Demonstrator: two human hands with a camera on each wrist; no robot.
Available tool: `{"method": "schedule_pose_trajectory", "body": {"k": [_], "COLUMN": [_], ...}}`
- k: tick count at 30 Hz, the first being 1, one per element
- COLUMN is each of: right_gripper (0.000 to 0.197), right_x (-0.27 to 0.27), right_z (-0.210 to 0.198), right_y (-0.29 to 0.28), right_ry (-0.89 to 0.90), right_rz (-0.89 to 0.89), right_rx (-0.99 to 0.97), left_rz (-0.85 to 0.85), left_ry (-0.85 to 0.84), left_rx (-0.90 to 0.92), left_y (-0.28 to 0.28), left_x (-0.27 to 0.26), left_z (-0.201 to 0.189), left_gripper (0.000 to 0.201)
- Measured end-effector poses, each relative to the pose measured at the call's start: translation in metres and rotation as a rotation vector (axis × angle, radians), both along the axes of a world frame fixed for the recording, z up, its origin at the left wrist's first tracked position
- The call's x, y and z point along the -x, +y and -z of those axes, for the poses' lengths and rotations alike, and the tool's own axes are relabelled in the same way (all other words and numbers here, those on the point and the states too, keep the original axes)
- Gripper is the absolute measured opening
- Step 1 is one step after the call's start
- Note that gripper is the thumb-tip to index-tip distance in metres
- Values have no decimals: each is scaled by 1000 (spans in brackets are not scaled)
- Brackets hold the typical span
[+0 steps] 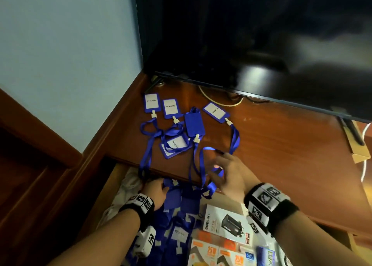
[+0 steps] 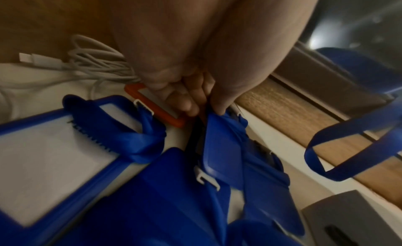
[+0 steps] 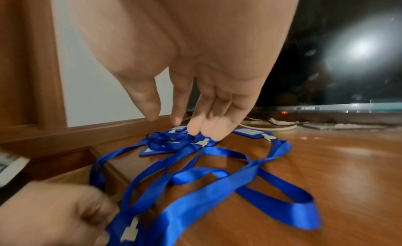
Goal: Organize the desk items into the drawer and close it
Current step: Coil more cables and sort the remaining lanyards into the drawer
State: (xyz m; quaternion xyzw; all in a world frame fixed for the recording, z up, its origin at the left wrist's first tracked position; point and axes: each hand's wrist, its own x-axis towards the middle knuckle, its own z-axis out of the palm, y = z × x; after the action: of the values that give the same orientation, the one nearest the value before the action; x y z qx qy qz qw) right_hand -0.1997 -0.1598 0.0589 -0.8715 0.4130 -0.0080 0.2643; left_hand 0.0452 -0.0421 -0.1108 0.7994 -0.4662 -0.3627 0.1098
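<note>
Several blue badge holders [image 1: 194,124] with white cards lie on the brown desk [image 1: 281,155], their blue lanyards [image 1: 234,140] trailing over the front edge into the open drawer [image 1: 115,177]. My left hand [image 1: 159,189] is down in the drawer. In the left wrist view my left hand [image 2: 204,108] pinches the top of a blue badge holder [image 2: 219,139] lying on the pile there. My right hand [image 1: 221,165] hovers over the desk edge above the lanyard loops [image 3: 217,181]. My right hand [image 3: 185,122] shows straight fingers that hold nothing.
A dark TV [image 1: 261,44] stands at the desk's back with a pale cable [image 1: 221,102] under it. A cardboard box [image 1: 358,151] sits at the right edge. The drawer also holds a white charger box [image 1: 225,223], orange packages [image 1: 205,251], a white cable [image 2: 93,60] and an orange badge holder [image 2: 161,112].
</note>
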Motion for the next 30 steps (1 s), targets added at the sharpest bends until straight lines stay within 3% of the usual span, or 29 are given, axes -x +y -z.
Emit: {"method": "schedule_pose_trajectory", "body": {"k": [3,7,13,16,20,22,25,28,30], "right_gripper": [25,45,81,60,32,20,20,9,9], "right_x": [-30,-78,-117,-120,-109,-98,-80,-59,-45], "right_z": [1,20,50,61,40,23,-16,-70,-109], "right_y": [-32,-88,-128,-134,-125,-114,-86,-52,-30], "right_ry": [-49,40,73,116,52,-78,-365,-578,-687], "right_rz": [134,353,626,604,607,636,582,368,282], "right_rx": [-80,-100,-188,-240,-318,-259,-95,-135,-226], "left_rz": [23,31,69,108,35,6,-50,32,131], "left_ry": [-77,-138,22,82,70,54,56,0,-5], "left_rx": [3,9,-45,-78,62,152,376,552,597], "left_y": [-5,-6,18,25,17,6,-13,-31,-40], "left_x": [0,2,-7,-20,-33,-33,-32,-25,-16], "left_z": [-1,-22,-61,-89,-136,-161,-198,-229,-254], "left_gripper": [29,29,19,25,44,39,18,60,73]}}
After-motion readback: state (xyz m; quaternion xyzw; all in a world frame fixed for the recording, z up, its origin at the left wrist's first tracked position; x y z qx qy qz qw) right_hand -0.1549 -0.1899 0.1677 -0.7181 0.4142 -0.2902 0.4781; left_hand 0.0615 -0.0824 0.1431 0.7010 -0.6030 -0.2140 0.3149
